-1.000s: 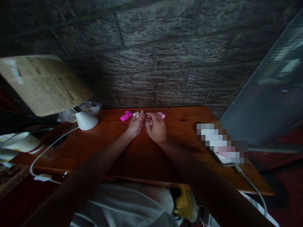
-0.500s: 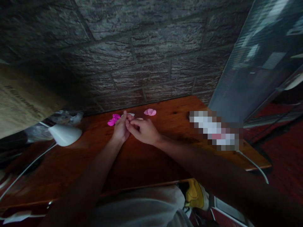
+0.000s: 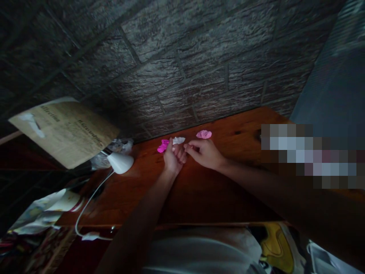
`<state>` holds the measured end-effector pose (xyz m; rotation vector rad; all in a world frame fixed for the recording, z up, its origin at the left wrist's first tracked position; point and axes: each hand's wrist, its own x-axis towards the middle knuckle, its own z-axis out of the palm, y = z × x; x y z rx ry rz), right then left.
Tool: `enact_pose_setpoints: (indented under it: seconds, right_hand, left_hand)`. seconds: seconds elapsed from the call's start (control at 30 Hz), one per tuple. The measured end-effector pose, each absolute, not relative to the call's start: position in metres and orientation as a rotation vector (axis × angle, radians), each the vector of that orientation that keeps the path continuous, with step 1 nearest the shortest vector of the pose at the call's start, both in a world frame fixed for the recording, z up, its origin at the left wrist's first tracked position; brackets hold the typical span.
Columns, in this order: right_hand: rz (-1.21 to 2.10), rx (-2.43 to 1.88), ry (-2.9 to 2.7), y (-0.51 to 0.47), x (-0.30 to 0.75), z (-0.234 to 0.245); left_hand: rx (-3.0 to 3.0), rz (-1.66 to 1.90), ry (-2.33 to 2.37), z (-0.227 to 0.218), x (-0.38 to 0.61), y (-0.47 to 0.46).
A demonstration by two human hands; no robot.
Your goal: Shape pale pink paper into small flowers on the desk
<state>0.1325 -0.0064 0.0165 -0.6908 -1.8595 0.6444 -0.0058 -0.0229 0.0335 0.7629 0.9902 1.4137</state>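
Fingers of your right hand (image 3: 209, 154) bend narrow and those of your left hand (image 3: 173, 161) curl, anything held being unclear, while the white lump (image 3: 179, 140) lies just beyond, longer crosswise, nearer your left.

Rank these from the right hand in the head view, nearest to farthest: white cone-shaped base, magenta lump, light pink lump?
1. Light pink lump: just beyond the right hand.
2. Magenta lump: left, by the left hand.
3. White cone-shaped base: farther left.

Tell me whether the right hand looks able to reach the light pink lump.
Likely yes: the light pink lump lies just beyond the right hand, with nothing visible between them.
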Motion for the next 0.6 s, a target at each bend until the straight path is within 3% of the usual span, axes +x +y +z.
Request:
enact_pose_setpoints:
  seconds: [0.6]
  right_hand:
    - [0.886,-0.942,-1.659,-0.0103,0.1344,0.0204]
  left_hand:
    - [0.840,1.506,0.919,0.0258,-0.0079,-0.0198]
